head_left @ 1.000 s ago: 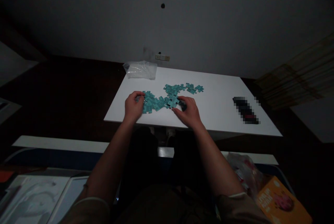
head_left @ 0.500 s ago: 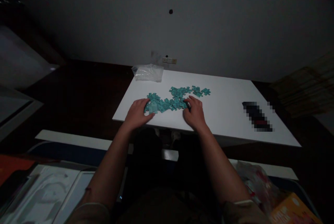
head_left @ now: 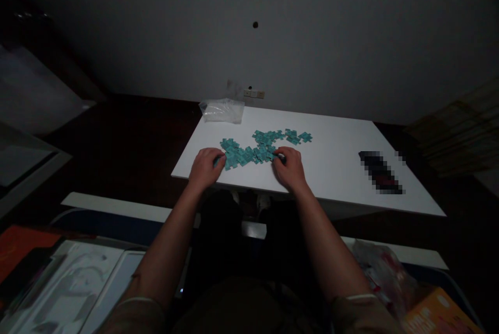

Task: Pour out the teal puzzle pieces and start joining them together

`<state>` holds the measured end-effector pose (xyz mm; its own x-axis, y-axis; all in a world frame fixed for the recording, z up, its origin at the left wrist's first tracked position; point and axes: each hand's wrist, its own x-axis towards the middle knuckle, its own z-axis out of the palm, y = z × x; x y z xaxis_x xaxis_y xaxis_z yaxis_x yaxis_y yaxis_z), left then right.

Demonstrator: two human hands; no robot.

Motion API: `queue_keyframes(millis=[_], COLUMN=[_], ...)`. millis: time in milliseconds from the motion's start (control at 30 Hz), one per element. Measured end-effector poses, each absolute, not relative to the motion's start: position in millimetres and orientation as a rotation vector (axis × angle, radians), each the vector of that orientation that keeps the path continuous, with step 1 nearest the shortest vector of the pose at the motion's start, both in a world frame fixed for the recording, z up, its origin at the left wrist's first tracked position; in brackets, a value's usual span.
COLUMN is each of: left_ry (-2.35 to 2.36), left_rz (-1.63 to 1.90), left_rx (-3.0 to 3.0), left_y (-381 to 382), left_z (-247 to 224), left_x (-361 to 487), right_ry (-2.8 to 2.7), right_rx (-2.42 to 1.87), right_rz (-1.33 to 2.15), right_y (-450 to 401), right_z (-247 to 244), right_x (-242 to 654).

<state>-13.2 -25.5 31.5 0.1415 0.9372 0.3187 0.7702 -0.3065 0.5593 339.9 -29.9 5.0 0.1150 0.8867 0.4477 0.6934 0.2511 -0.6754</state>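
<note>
On the white counter, teal jigsaw pieces lie in a long winding band; many seem joined, but the far end looks loose. The left hand and right hand rest on the band, fingers curved narrow; I cannot tell if they hold a piece.

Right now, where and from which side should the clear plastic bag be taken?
Pinch the clear plastic bag by a crumpled fold on its near edge, coming from above with the left hand. It lies flat at the far left corner of the white table, so a fold probably lifts easily, and that side avoids the teal puzzle pieces.
</note>
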Motion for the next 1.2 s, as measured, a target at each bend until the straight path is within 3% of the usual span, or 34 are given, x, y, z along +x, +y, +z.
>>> queue_keyframes(millis=[167,467,967,1200], left_ry=[1.794,1.625,1.633,1.551], left_rz=[1.006,0.772,1.136,1.127], left_rx=[2.046,2.230,1.923,1.980], left_y=[-24.0,-27.5,-22.8,-24.8], left_z=[33.0,37.3,37.7,35.4], left_x=[-11.6,-14.4,-9.9,12.7], right_ry=[-1.648,-1.632,-1.592,-1.556], right_rx=[-1.506,-1.494,-1.534,-1.545], right_rz=[0.294,0.278,0.312,0.340], right_y=[-28.1,-28.8,-26.2,-27.2], right_z=[7.5,4.8,5.4,8.9], right_x=[340.4,342.1,339.2,338.7])
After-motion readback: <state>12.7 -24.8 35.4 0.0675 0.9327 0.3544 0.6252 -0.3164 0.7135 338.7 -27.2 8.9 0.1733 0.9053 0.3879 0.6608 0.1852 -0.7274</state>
